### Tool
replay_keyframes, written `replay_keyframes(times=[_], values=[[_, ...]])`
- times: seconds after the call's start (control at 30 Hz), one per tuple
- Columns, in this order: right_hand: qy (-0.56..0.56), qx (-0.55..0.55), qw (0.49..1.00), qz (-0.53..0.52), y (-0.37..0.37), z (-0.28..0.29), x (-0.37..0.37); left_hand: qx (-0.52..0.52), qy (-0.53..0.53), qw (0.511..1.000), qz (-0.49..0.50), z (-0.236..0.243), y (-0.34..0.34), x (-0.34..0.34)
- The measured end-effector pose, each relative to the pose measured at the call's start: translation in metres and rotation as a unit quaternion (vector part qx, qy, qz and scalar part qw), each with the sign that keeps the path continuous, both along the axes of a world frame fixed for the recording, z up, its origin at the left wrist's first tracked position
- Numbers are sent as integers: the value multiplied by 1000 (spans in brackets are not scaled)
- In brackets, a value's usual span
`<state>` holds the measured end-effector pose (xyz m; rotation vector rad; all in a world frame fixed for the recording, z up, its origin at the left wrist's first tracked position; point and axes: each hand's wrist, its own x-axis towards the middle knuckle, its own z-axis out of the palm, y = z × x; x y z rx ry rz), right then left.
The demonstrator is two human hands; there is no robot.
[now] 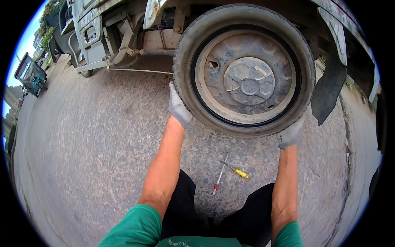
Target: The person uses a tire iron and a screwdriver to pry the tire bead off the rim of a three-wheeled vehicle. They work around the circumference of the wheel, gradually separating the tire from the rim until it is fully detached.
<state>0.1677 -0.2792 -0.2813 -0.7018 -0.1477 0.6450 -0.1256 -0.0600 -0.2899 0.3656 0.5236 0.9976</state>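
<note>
A dusty wheel (246,71) with a black tire stands upright in front of me against the side of a vehicle, its round hub cap facing me. My left hand (180,108), in a grey glove, grips the tire's lower left edge. At the lower right edge my right hand (291,133), gloved alike, is closed on the tire from below, with some of its fingers hidden behind the rubber. On the ground between my knees lie a yellow-handled screwdriver (239,172) and a thin metal rod tool with a red collar (217,186), their tips close together.
The vehicle's underbody and metal bars (158,52) extend left of the wheel. A black mud flap (328,92) hangs close on its right. Rough pavement (103,136) surrounds me. A small three-wheeled vehicle (32,76) stands far off at the left.
</note>
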Motion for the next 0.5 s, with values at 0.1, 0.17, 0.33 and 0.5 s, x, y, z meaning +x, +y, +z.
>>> replay_keyframes(times=[0.1,0.17,0.33,0.5], values=[[-22,34,999,20,-4,-20,16,17,33,999,-8,8,-7,4],[-39,30,999,5,-7,-24,17,0,71,997,-6,8,-10,5],[-46,65,995,60,-10,-20,14,16,87,996,7,-1,-8,4],[-25,28,999,38,-13,-3,-5,13,76,997,12,7,-14,3]])
